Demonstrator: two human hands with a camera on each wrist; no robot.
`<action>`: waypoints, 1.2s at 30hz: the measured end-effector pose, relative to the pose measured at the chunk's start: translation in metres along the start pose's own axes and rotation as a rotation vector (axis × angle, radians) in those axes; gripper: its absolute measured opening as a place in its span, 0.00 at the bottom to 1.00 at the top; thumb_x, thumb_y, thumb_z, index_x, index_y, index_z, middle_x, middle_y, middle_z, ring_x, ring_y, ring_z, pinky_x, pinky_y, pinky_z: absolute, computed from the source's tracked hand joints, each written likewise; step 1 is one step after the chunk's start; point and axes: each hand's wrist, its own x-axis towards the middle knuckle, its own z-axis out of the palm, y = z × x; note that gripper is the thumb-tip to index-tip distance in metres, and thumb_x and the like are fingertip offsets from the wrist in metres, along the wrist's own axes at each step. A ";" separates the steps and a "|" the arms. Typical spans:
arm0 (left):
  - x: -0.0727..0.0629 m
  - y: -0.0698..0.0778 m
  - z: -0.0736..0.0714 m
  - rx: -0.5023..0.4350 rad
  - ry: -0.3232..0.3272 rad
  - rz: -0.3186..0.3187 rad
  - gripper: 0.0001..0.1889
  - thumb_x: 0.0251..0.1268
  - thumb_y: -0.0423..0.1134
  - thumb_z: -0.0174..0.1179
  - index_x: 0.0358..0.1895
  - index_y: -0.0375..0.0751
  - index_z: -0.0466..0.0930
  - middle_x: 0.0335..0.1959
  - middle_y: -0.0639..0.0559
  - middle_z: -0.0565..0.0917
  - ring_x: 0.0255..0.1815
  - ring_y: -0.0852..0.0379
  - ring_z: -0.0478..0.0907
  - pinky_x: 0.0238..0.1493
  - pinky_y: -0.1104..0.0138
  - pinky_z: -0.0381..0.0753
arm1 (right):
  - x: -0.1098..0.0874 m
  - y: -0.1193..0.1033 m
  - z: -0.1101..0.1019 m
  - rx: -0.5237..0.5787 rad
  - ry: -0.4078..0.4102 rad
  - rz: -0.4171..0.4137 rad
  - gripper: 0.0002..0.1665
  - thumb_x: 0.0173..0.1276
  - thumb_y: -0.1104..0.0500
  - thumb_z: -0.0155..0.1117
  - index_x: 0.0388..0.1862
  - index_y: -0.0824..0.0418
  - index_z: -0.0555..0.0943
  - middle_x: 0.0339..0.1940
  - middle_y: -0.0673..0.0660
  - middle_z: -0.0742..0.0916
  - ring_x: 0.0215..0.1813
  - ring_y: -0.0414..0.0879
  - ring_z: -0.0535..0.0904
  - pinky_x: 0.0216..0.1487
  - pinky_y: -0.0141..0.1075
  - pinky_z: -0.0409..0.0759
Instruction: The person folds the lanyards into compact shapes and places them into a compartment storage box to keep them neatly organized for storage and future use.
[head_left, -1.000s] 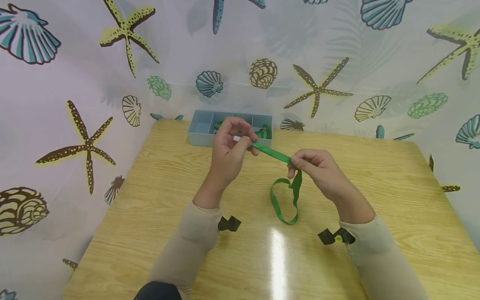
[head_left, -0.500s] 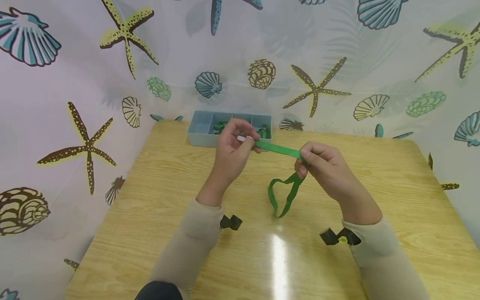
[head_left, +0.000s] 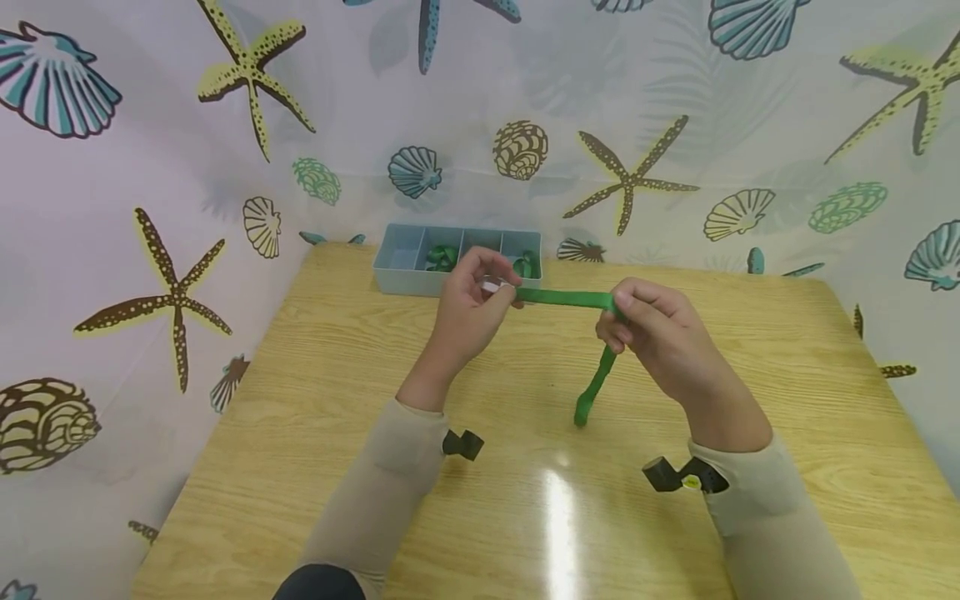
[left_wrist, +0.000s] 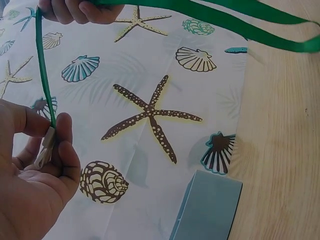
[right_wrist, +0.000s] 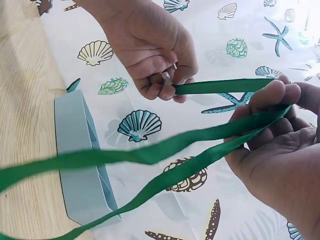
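Note:
Stretched between my two hands over the table is a green lanyard (head_left: 566,298), a flat ribbon strap. My left hand (head_left: 468,312) pinches its end at a whitish clip (left_wrist: 46,147), partly covered by the fingers. Off to the right, my right hand (head_left: 663,337) pinches the strap between thumb and fingers. From there the rest of the strap (right_wrist: 180,172) hangs as a loop below the right hand, seen edge-on in the head view. Its lower end is close to the table; contact cannot be made out.
A light blue divided box (head_left: 408,282) stands at the back of the wooden table (head_left: 337,358), behind my left hand. Green straps (head_left: 442,257) lie in at least two of its compartments. A shell-and-starfish patterned cloth (head_left: 465,100) encloses the back and sides.
My right hand has moved right and slightly up along with the strap, and the taut stretch has grown longer and more level. The hanging loop has shrunk and turned. The left hand shifted slightly right.

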 end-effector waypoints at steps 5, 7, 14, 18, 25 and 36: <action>0.000 -0.005 0.000 -0.002 -0.008 -0.036 0.08 0.73 0.26 0.54 0.52 0.34 0.74 0.45 0.39 0.82 0.37 0.47 0.85 0.48 0.52 0.89 | 0.001 -0.003 0.002 0.054 0.037 -0.025 0.22 0.88 0.68 0.40 0.35 0.60 0.78 0.24 0.56 0.69 0.28 0.51 0.64 0.36 0.39 0.69; -0.001 -0.006 0.000 0.012 -0.012 -0.039 0.08 0.73 0.26 0.54 0.51 0.33 0.75 0.44 0.38 0.82 0.37 0.47 0.85 0.48 0.53 0.89 | 0.001 -0.003 0.002 0.053 0.058 -0.023 0.22 0.88 0.67 0.40 0.35 0.60 0.79 0.24 0.54 0.72 0.28 0.50 0.66 0.36 0.38 0.70; -0.004 -0.012 0.001 0.081 -0.038 -0.061 0.07 0.73 0.27 0.56 0.49 0.36 0.77 0.43 0.44 0.82 0.39 0.49 0.86 0.46 0.58 0.87 | 0.000 -0.006 0.001 0.052 0.113 0.003 0.22 0.89 0.65 0.41 0.35 0.58 0.79 0.25 0.51 0.77 0.32 0.47 0.72 0.40 0.34 0.74; -0.005 -0.013 0.001 0.103 -0.054 -0.081 0.05 0.73 0.28 0.57 0.47 0.39 0.78 0.43 0.45 0.82 0.40 0.48 0.86 0.46 0.58 0.87 | -0.001 -0.009 0.000 0.070 0.133 -0.006 0.22 0.89 0.64 0.42 0.34 0.57 0.79 0.25 0.51 0.77 0.33 0.46 0.72 0.41 0.35 0.72; -0.007 -0.015 0.000 0.139 -0.082 -0.117 0.04 0.73 0.30 0.59 0.45 0.42 0.80 0.43 0.47 0.82 0.40 0.50 0.86 0.43 0.57 0.86 | 0.001 -0.014 -0.003 0.238 0.118 -0.106 0.22 0.87 0.69 0.40 0.34 0.65 0.79 0.25 0.54 0.78 0.30 0.49 0.66 0.40 0.43 0.54; -0.010 -0.020 0.004 0.172 -0.190 -0.202 0.03 0.74 0.32 0.60 0.45 0.41 0.82 0.45 0.47 0.84 0.40 0.52 0.86 0.38 0.62 0.83 | 0.004 -0.016 -0.004 0.350 0.124 -0.157 0.23 0.86 0.72 0.38 0.37 0.70 0.82 0.32 0.57 0.86 0.32 0.48 0.75 0.39 0.40 0.68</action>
